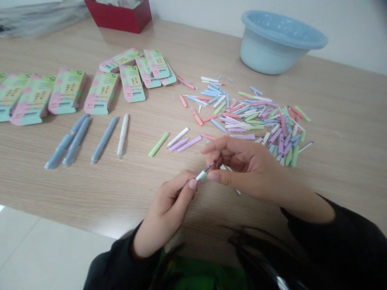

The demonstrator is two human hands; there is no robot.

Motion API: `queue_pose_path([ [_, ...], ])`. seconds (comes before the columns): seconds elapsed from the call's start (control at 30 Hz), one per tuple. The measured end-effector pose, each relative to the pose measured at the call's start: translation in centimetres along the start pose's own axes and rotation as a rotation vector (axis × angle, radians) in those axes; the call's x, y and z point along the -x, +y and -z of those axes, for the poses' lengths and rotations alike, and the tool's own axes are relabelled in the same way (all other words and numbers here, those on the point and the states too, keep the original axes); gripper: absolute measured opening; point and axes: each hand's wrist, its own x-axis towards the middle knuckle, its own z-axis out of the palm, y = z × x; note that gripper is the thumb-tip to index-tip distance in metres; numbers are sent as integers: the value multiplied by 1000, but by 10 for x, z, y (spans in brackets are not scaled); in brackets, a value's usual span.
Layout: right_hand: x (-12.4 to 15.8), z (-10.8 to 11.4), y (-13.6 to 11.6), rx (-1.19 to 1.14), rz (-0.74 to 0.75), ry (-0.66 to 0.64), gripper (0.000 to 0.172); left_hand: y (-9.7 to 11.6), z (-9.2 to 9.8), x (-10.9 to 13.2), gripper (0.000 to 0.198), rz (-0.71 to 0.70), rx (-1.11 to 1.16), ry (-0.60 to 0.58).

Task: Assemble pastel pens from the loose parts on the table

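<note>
Over a table (338,137) streaked with thin wood lines, a small pen part (200,175) is pinched between the thumb and fingers of the left hand (171,201). The right hand (250,167) is held beside the part's far end. Its thumb and pointing finger are spread apart, and its other fingers are curled (whether the tip is touched cannot be told).

Past the right hand, smooth little tubes and thin sticks are heaped in a messy pile (256,117), coloured pink, blue, green, purple and white. Behind it, a round blue bowl (270,62) with a wide rim is set near the wall. To the left, flat card boxes (101,92) are laid out, printed in pink and green. Nearer, blue pens (104,139) and a white pen (123,135) are placed at a slant.

The pinched part is seen as thin and white, with a dark, coiled-looking end and a spot of red at its tip.
</note>
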Motion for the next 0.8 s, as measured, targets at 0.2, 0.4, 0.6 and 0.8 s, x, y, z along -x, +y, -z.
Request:
queue_pose_path([
  [0.2,7,29,-1,319,14,58,25,-9,10,8,41,27,99,87],
  [0.4,18,79,23,792,-119,111,17,-20,28,14,40,89,324,177],
  [0.6,7,87,48,914,-113,80,20,-20,29,11,42,125,307,177],
  [0.8,-13,112,48,999,-149,136,26,-17,26,9,45,157,253,284],
])
